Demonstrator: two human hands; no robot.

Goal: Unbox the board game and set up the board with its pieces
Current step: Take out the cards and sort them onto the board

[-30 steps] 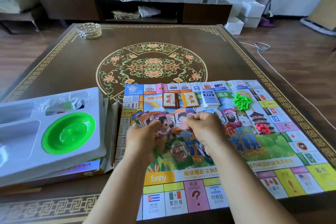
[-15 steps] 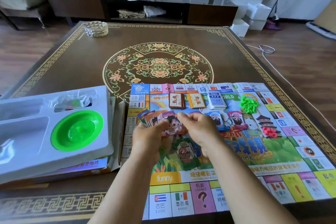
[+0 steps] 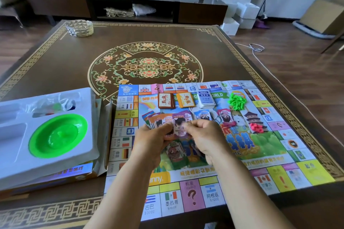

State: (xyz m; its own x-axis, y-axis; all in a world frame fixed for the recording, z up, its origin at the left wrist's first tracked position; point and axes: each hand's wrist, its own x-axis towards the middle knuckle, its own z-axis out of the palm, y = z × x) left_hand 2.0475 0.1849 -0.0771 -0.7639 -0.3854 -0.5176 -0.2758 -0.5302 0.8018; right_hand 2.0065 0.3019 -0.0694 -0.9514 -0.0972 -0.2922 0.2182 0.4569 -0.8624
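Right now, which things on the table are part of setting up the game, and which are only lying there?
Part of the game:
- board
- play money in the left hand and right hand
- three card decks
- green pieces
- red pieces
- white tray with green bowl

Only lying there:
- glass dish

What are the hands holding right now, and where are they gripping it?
A fan of play-money notes. The left hand grips the fan's lower end; the right hand pinches the front purple note near its lower edge.
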